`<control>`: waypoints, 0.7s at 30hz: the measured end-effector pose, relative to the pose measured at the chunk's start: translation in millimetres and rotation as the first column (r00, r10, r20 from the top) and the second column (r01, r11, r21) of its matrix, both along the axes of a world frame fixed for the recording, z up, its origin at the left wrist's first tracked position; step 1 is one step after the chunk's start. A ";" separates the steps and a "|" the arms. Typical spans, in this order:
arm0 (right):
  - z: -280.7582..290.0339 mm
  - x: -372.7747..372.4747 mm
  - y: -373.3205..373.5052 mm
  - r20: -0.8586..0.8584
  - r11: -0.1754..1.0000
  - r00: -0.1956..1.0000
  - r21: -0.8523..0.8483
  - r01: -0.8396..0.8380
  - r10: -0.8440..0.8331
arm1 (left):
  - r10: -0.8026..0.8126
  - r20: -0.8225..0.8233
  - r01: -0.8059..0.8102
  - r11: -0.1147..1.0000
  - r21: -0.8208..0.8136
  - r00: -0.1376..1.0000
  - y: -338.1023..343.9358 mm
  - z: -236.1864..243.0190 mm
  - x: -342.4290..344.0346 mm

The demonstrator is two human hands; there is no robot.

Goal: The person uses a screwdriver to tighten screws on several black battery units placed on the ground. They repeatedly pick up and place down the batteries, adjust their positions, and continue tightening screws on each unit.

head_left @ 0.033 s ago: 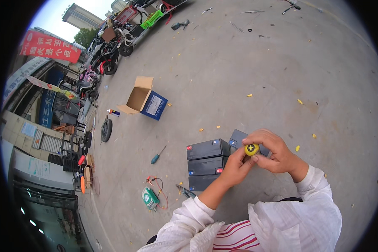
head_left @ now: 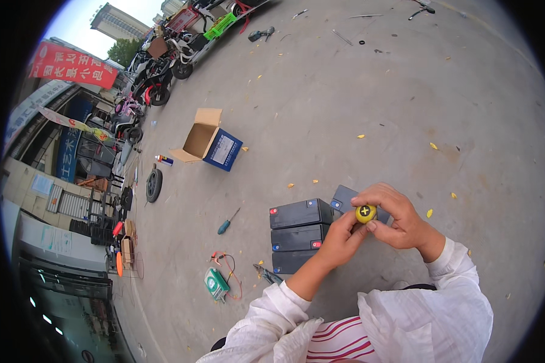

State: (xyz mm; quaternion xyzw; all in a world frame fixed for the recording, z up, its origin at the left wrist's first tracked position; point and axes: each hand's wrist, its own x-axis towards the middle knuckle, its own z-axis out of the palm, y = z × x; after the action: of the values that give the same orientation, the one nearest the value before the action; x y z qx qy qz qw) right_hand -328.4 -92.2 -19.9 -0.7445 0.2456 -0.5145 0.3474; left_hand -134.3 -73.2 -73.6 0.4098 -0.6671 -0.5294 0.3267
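Note:
Both my hands close around a yellow-handled screwdriver (head_left: 365, 212). Its round end, with a black circle and a yellow cross, faces up, while the shaft is hidden below. My right hand (head_left: 402, 219) grips the handle from the right, thumb and fingers curled round it. Against its lower left side press the fingers of my left hand (head_left: 340, 243). Beneath them, a tilted grey-black battery (head_left: 343, 196) is mostly covered. To its left lie several dark batteries in a row, such as the far one (head_left: 295, 215), with red and blue terminal caps.
On the left lie a teal-handled screwdriver (head_left: 224, 226), a green-and-white device (head_left: 215, 283) with red and black clip leads, and pliers (head_left: 265, 274). Farther off are an open blue cardboard box (head_left: 224, 149), a spray can (head_left: 163, 160) and a tyre (head_left: 154, 185). Parked scooters (head_left: 158, 75) line the shopfronts.
The screwdriver's end has shifted slightly right and toward the far side, and the cross on it has turned a little. Both hands keep their hold.

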 end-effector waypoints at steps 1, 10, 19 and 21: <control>2.0 1.1 2.1 -0.004 1.000 1.000 -0.002 0.021 -0.021 | -0.010 0.003 0.010 1.000 0.008 1.000 0.2 -0.1 1.0; -7.2 3.0 -0.3 0.044 0.995 0.997 -0.074 0.061 -0.058 | -0.007 0.027 0.008 1.000 -0.017 1.000 2.1 6.6 -3.9; -4.7 3.3 3.4 0.011 0.987 0.989 -0.067 0.148 -0.147 | 0.034 -0.035 -0.035 0.999 -0.023 0.999 2.4 24.1 -14.5; -9.1 1.0 1.2 0.077 0.995 0.992 0.015 0.101 -0.102 | -0.054 0.081 0.059 0.996 -0.069 0.995 -2.3 12.2 -5.5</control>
State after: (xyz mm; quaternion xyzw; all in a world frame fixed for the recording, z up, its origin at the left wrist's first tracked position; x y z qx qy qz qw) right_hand -327.5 -91.0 -29.0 -0.7084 0.2722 -0.5587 0.3345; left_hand -139.7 -75.5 -61.4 0.3996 -0.7092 -0.4978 0.2994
